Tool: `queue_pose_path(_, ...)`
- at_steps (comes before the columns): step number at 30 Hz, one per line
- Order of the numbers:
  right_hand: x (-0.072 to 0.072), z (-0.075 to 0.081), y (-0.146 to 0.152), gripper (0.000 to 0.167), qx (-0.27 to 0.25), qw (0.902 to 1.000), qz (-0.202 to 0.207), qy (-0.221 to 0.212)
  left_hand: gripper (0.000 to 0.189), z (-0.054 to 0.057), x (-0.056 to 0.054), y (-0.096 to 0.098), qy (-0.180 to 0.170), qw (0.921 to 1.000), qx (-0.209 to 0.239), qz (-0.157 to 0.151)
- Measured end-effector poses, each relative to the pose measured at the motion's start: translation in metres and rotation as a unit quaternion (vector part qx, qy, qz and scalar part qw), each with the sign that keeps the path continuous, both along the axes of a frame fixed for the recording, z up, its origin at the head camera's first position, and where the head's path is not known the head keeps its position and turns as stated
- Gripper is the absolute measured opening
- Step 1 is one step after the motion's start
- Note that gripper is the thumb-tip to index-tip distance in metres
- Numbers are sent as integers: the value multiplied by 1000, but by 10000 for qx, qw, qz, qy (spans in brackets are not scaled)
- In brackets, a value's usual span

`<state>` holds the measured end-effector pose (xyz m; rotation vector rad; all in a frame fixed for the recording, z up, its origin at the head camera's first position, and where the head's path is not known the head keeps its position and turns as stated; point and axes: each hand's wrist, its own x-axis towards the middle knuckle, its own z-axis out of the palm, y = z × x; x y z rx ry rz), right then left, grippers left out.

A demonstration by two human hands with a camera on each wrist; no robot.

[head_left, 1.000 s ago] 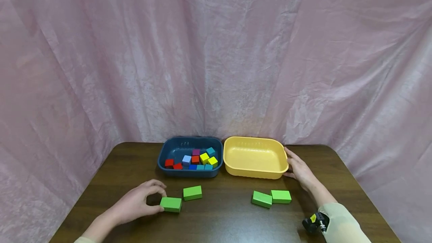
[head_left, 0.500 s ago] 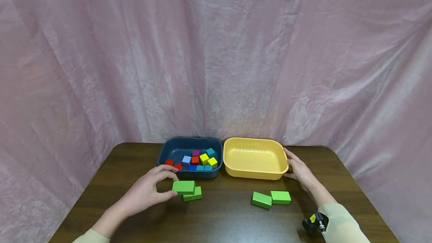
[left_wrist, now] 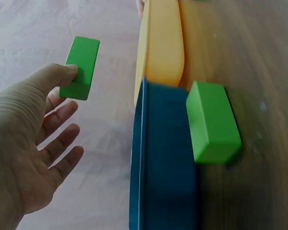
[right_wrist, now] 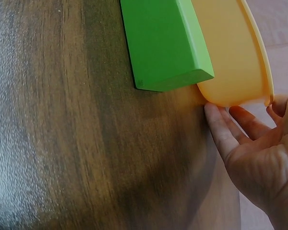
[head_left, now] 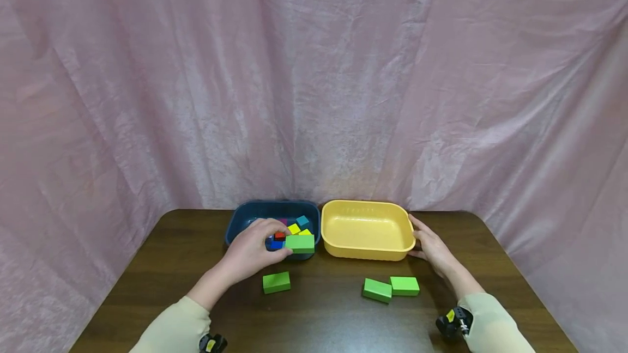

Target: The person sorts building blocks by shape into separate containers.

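Observation:
My left hand [head_left: 253, 250] pinches a green rectangular block [head_left: 300, 244] between thumb and fingers, raised over the front right part of the dark blue bin [head_left: 252, 208]. In the left wrist view that block [left_wrist: 84, 62] stands at the thumb tip, and the other fingers [left_wrist: 65, 139] are spread below. Small coloured cubes lie in the blue bin, partly hidden by the hand. To its right is the yellow bin [head_left: 368, 227], with nothing inside. My right hand [head_left: 434, 247] rests its extended fingers against that bin's right end; the right wrist view shows the fingertips touching its wall [right_wrist: 230, 62].
One green block [head_left: 276, 282] lies on the brown table [head_left: 304, 320] in front of the blue bin. Two more, a tilted block [head_left: 377, 290] and its neighbour [head_left: 404, 286], lie in front of the yellow bin. A pink curtain [head_left: 314, 97] hangs behind.
My left hand has lifted the green block off the table and carried it right and away from me, over the blue bin. My right hand has stayed at the yellow bin.

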<state>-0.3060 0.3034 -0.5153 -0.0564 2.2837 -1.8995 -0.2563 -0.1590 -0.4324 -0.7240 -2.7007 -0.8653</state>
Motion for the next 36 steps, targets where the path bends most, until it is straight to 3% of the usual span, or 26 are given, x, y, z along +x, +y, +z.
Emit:
queue_pose_path(9,1,1,-5,60,-58,10000,22,44,27,5,-20,28,-407,9983,424,40)
queue_pose_path(17,0,1,-6,59,-62,10000,18,23,38,6,-35,45,-350,9992,169,-32)
queue_pose_path(26,-2,1,-6,60,-69,10000,-4,62,31,6,-57,65,-289,9995,148,29)
queue_pose_path(36,-2,2,-8,60,-64,10000,-7,10,40,8,-71,94,-274,9987,-423,40)
